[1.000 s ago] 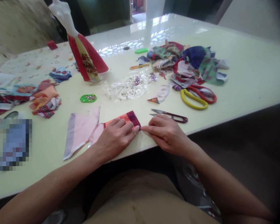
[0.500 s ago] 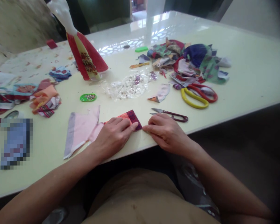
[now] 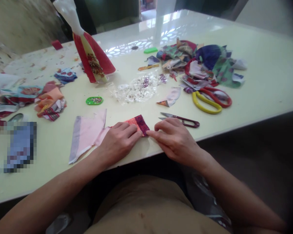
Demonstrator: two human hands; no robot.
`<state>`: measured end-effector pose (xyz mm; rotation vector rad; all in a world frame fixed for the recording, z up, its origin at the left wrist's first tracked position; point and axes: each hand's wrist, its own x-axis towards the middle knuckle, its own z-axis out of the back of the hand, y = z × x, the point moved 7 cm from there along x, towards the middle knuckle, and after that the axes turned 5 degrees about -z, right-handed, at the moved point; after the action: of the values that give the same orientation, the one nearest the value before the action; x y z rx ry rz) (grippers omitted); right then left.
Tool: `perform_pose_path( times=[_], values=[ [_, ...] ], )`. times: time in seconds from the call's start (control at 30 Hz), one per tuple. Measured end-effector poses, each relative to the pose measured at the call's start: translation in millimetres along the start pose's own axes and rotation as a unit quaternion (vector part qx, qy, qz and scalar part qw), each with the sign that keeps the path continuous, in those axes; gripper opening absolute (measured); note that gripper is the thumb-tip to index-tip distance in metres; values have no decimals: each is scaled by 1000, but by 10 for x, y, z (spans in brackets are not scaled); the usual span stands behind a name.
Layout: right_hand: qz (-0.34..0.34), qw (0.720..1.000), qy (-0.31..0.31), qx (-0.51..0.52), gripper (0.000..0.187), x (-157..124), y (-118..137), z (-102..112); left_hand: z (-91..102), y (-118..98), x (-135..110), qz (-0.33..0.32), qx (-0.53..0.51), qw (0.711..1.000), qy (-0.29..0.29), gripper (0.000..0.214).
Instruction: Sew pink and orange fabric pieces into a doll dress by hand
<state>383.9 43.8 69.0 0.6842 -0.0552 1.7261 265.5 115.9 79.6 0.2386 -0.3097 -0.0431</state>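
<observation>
A small folded fabric piece, orange with a dark purple patterned end, lies near the table's front edge. My left hand lies flat on it, fingers stretched and pressing it down. My right hand rests just to its right, its fingertips pinched at the purple corner. A pink and grey cloth lies under and left of my left wrist. Small thread snips with dark red handles lie just beyond my right hand.
Yellow and red scissors lie right of centre, before a heap of fabric scraps. A doll form in a red dress stands at the back left. A plastic bag of beads, a green dish and more scraps lie about.
Both hands stay on the folded fabric piece; the fingertips shift slightly along its right corner. The view has drifted a little.
</observation>
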Motion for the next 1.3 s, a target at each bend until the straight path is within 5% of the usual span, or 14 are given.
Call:
perform_pose_path(
  times=[0.17, 0.57, 1.3],
  values=[
    [7, 999, 42, -6, 22, 9, 35, -45, -4, -4, -29, -21, 3, 1000, 10, 16],
    [2, 999, 31, 12, 20, -10, 14, -49, -30, 120, -138, 0, 22, 1000, 16, 17],
    [1, 1000, 3, 10, 18, -2, 11, -42, -63, 490, -94, 160, -240, 955, 71, 18]
  ],
)
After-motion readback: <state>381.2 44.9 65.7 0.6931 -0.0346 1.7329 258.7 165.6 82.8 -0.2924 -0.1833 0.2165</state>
